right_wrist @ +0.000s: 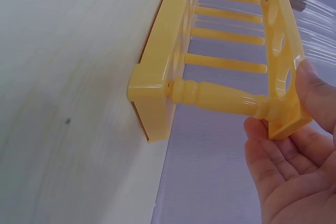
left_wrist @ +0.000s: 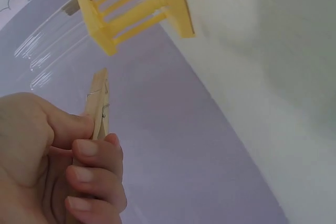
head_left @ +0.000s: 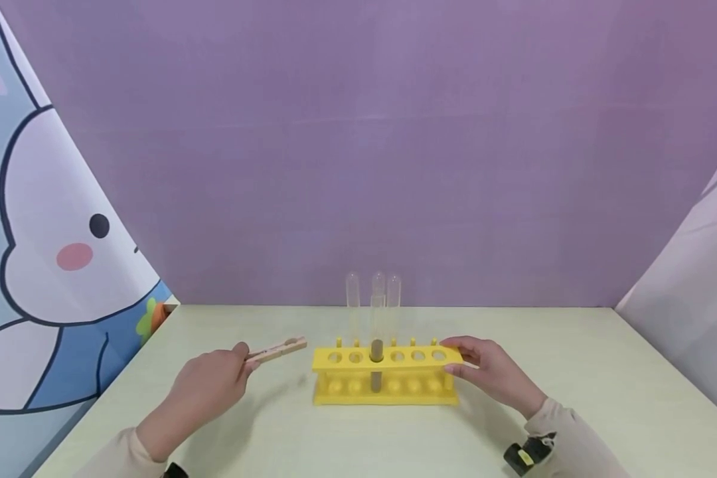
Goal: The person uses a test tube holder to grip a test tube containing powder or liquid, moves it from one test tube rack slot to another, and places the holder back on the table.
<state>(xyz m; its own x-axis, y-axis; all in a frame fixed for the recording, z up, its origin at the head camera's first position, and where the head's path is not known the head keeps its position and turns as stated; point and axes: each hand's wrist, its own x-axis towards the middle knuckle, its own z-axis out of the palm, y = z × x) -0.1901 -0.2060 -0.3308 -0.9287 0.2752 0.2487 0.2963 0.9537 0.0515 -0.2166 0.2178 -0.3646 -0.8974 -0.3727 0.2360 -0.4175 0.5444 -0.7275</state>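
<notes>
A yellow test tube rack [head_left: 386, 401] stands on the table, its right end held by my right hand [head_left: 492, 372]. In the right wrist view, thumb and fingers grip the end of the rack's top plate [right_wrist: 286, 66]. One test tube [head_left: 377, 348] stands in a front hole, partly filled with something grey-brown. Behind the holes, three clear test tubes [head_left: 352, 292] stand upside down with rounded ends up. Left of the rack, my left hand [head_left: 206, 378] pinches a wooden test tube clamp [left_wrist: 98, 100] with a metal spring. The clamp's tip points at the rack, apart from it; its rear end is largely hidden.
A pale table top [head_left: 263, 438] spreads around the rack. At its back rises a purple panel [head_left: 394, 166]. A cartoon-printed sheet [head_left: 66, 279] borders the left side, and another pale sheet [head_left: 699, 285] the right.
</notes>
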